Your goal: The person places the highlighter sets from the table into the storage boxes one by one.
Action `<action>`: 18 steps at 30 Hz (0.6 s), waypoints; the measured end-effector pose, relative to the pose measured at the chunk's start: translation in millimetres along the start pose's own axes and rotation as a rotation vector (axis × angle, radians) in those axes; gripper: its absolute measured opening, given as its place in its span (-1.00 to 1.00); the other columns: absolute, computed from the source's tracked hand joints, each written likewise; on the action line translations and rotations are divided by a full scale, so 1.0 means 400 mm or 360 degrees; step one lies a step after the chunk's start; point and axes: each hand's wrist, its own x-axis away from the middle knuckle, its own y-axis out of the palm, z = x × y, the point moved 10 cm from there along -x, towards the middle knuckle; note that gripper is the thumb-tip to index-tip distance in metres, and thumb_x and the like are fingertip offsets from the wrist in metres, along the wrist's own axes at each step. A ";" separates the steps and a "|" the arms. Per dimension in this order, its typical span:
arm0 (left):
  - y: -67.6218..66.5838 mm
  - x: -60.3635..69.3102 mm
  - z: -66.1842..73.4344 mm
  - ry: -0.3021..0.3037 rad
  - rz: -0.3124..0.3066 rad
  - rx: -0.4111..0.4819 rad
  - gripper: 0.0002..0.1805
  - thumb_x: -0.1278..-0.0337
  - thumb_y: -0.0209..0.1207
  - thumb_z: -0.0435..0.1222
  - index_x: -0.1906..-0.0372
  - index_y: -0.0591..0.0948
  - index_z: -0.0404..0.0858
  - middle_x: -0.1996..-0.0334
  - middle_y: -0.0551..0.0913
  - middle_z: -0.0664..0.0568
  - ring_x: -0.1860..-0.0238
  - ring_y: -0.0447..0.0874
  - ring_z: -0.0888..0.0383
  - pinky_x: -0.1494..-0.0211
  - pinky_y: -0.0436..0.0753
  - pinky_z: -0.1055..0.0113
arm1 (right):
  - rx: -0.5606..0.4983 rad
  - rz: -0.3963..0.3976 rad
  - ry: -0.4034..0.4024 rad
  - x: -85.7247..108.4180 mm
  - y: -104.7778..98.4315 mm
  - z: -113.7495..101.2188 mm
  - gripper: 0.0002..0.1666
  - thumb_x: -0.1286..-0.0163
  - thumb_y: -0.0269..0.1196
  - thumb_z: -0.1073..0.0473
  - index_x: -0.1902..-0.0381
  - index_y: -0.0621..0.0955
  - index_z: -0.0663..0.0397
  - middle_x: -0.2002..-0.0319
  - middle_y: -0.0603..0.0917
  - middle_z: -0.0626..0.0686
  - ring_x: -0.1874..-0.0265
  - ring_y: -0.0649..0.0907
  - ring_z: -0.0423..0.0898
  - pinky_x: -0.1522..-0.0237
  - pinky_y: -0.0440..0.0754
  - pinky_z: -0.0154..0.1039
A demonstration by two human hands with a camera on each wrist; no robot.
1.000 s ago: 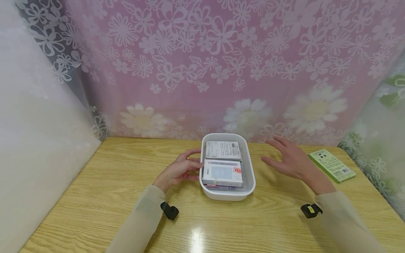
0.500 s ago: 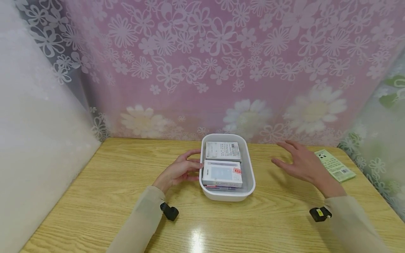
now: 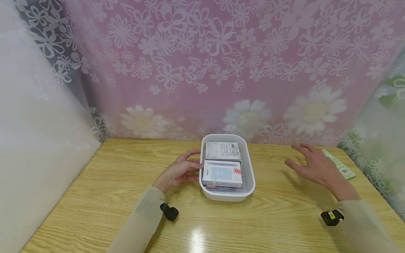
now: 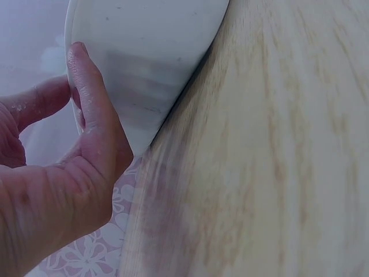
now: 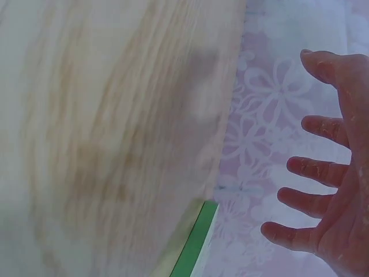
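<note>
A white plastic bin (image 3: pixel 250 175) stands in the middle of the wooden table with two pale boxes inside, a greyish box (image 3: pixel 223 150) at the back and a white box (image 3: pixel 222 173) with a red sticker in front. Purplish flat items lie under the front box. My left hand (image 3: pixel 181 169) grips the bin's left rim, thumb at the rim and fingers against the outer wall (image 4: pixel 144 86). On the right, my right hand (image 3: pixel 313 167) hovers with spread fingers, holding nothing. It partly covers a light green box (image 3: pixel 343 168), whose green edge (image 5: pixel 193 242) shows in the right wrist view.
The wooden table (image 3: pixel 126 196) ends at a pink flowered curtain (image 3: pixel 196 88) just behind the bin. Pale sheets hang at the left (image 3: pixel 38 123) and right sides. Black wrist cameras sit on both sleeves.
My right hand has moved rightward, away from the bin, and now covers more of the green box. The left hand and the bin have stayed in place.
</note>
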 end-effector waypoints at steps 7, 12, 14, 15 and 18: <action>-0.002 0.001 -0.001 -0.0003 0.0011 -0.0002 -0.29 -0.33 0.20 -0.41 -0.52 0.29 -0.01 -0.13 0.63 -0.09 0.11 0.72 0.17 0.30 0.76 0.31 | 0.0025 -0.0036 0.0056 0.013 0.010 0.059 -0.06 -0.44 0.22 -0.33 -0.45 0.40 0.29 -0.37 0.35 0.53 -0.21 0.42 0.58 -0.01 0.46 0.52; -0.001 0.001 -0.002 -0.0004 0.0008 -0.0006 -0.29 -0.33 0.21 -0.40 -0.52 0.30 0.00 -0.13 0.63 -0.08 0.11 0.73 0.17 0.30 0.76 0.31 | 0.0055 -0.0040 0.0098 0.020 0.009 0.095 -0.04 -0.43 0.21 -0.34 -0.45 0.38 0.30 -0.37 0.32 0.57 -0.19 0.40 0.62 0.04 0.46 0.55; -0.001 0.000 -0.002 -0.0002 0.0005 -0.0004 -0.29 -0.33 0.21 -0.40 -0.52 0.30 0.00 -0.12 0.64 -0.07 0.10 0.73 0.16 0.29 0.76 0.31 | 0.0067 -0.0054 0.0100 0.020 0.012 0.109 -0.03 -0.44 0.20 -0.34 -0.46 0.36 0.30 -0.37 0.31 0.58 -0.18 0.41 0.63 0.05 0.46 0.55; 0.000 0.000 -0.001 0.0000 0.0002 -0.0002 -0.29 -0.33 0.21 -0.40 -0.52 0.30 -0.01 -0.12 0.64 -0.07 0.10 0.73 0.16 0.29 0.76 0.30 | 0.0070 -0.0062 0.0103 0.020 0.013 0.116 -0.03 -0.45 0.19 -0.34 -0.47 0.35 0.31 -0.38 0.30 0.58 -0.17 0.42 0.63 0.06 0.46 0.54; -0.001 0.001 -0.001 0.0004 0.0002 0.0001 -0.29 -0.33 0.21 -0.40 -0.52 0.29 -0.01 -0.10 0.64 -0.06 0.10 0.72 0.16 0.28 0.75 0.30 | 0.0076 -0.0080 0.0109 0.020 0.019 0.137 -0.03 -0.46 0.18 -0.33 -0.47 0.34 0.33 -0.37 0.30 0.60 -0.11 0.47 0.62 0.09 0.49 0.51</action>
